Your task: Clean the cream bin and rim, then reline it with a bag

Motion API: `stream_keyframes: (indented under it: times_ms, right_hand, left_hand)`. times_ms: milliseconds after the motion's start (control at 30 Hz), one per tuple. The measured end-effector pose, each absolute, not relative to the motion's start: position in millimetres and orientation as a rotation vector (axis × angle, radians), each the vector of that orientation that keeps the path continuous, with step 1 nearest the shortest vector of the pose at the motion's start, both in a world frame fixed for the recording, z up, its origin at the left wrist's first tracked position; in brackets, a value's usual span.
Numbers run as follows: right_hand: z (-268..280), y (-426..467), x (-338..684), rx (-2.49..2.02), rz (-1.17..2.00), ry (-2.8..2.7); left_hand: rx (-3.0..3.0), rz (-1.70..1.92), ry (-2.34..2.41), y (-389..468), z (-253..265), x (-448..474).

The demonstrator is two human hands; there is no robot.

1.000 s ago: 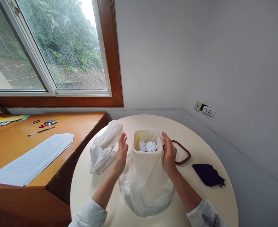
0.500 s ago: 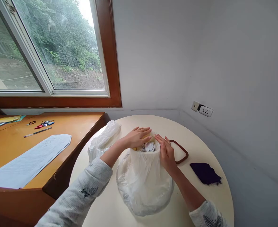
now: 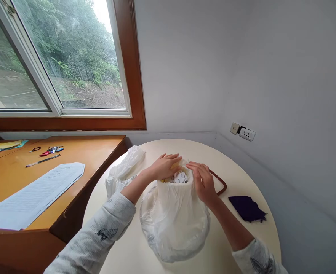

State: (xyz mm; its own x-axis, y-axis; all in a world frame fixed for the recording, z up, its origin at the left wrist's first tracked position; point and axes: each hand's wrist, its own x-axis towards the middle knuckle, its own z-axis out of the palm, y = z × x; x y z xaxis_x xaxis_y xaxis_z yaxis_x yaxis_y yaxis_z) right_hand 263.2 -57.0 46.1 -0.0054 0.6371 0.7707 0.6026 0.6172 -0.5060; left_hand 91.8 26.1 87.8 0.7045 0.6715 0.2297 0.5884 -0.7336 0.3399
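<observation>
A container lined with a white plastic bag [image 3: 176, 224] stands on the round table, the bag folded down over its outside. Crumpled white paper [image 3: 181, 177] fills the opening, with a bit of yellow beside it. My left hand [image 3: 166, 166] lies over the left side of the rim, fingers stretched out and thumb over the opening. At the right side of the rim is my right hand [image 3: 204, 180], its fingers straight and close together, holding nothing; whether the fingertips touch the bag I cannot tell. The container itself is hidden under the bag.
Another white plastic bag [image 3: 125, 171] lies left on the round table [image 3: 228, 243]. To the right are a brown rounded frame [image 3: 223, 185] and a dark purple cloth [image 3: 247, 208]. A wooden desk [image 3: 93, 152] holds papers [image 3: 39, 194], a pen [image 3: 44, 160] and keys [image 3: 52, 150].
My right hand has shifted slightly right, away from the rim, with its fingers straighter. The left hand stays nearly in place on the rim.
</observation>
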Motion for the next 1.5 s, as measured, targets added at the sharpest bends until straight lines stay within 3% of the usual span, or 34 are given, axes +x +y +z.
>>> stream_keyframes:
  times_ms: [200,333,567,700,1100,1233,1367,1500]
  right_hand:
    - [97,-20,263,-1.215,0.104,-2.294]
    - [107,-8,254,-1.494,-0.006,-2.746]
    - [106,-6,240,-1.577,-0.095,-2.814]
    - [110,-9,240,-1.428,-0.113,-2.757]
    - [103,2,241,-1.571,0.016,-2.732]
    - [107,-10,262,-1.345,0.039,-2.315]
    - [78,-23,300,-1.354,0.120,-1.802]
    - [23,-37,331,-1.530,0.289,-1.763]
  left_hand:
    - [2.533,0.793,1.214,19,91,87]
    - [2.496,0.650,1.243,7,95,77]
    - [2.509,0.583,1.197,-4,96,68]
    - [2.557,0.730,1.006,-18,102,65]
    - [2.760,0.522,0.824,-36,95,65]
    - [2.682,0.687,0.882,-37,81,63]
    - [2.382,0.919,1.012,-44,56,62]
    - [2.048,1.086,0.997,-48,25,65]
